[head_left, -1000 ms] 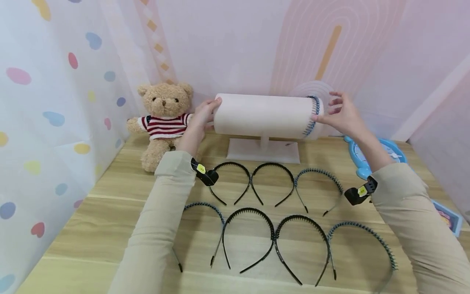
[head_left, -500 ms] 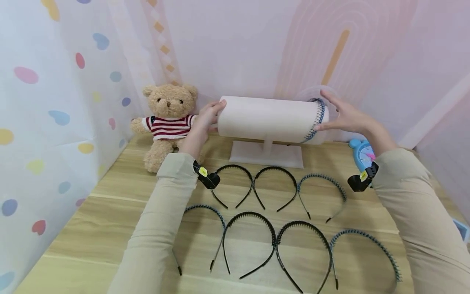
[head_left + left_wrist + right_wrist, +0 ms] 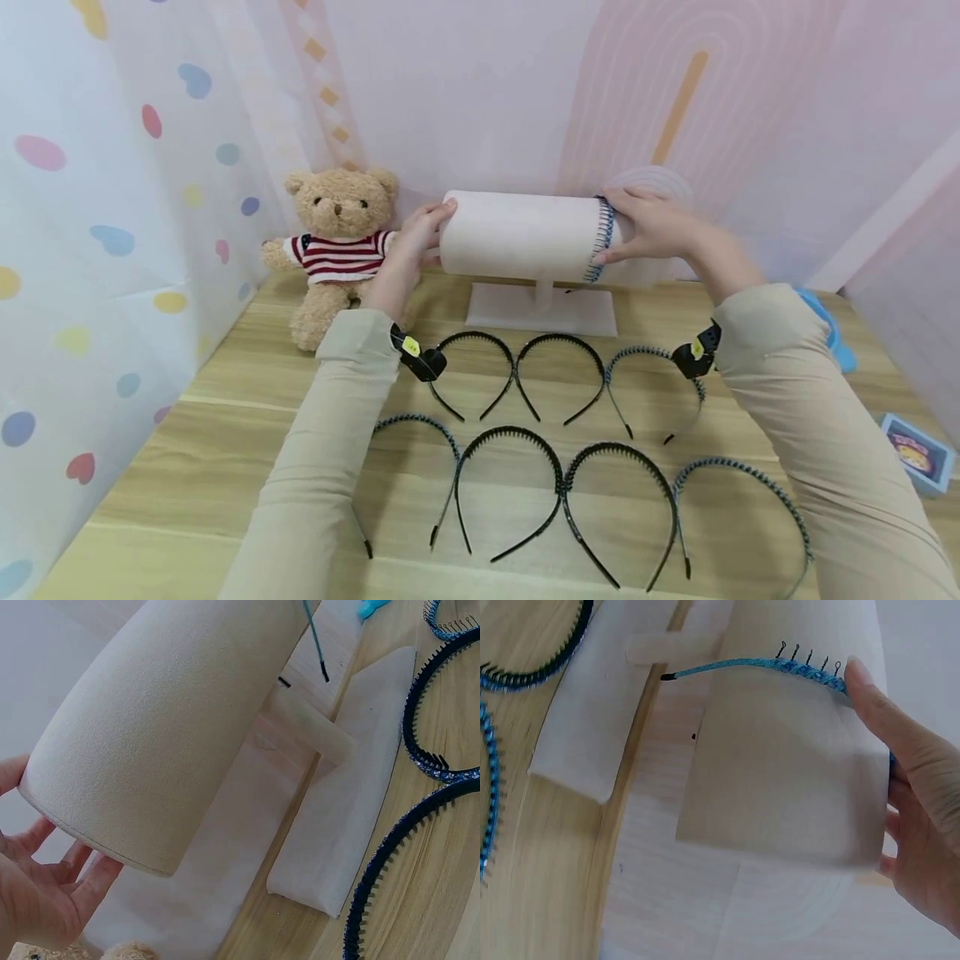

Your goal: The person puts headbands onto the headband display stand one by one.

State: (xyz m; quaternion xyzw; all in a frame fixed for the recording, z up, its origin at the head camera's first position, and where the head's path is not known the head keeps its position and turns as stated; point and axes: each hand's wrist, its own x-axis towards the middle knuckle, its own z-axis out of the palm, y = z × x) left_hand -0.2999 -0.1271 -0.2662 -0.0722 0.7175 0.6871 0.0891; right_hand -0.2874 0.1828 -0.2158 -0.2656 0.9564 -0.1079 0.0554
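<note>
blue headband (image 3: 603,235) is hugging the white roll (image 3: 517,233), right of upper centre in the frame; the right hand (image 3: 654,227) is spanning and holding it, the left hand (image 3: 415,237) gripping the roll's end. it is likely feeling light and springy, its arch offering the surest grip.

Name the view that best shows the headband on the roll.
The right wrist view: the headband looks largest, its teeth and a black tip plain, though the right hand hides part. The head view shows it smaller, curving over the roll; the left wrist, only an end near the top edge.
</note>
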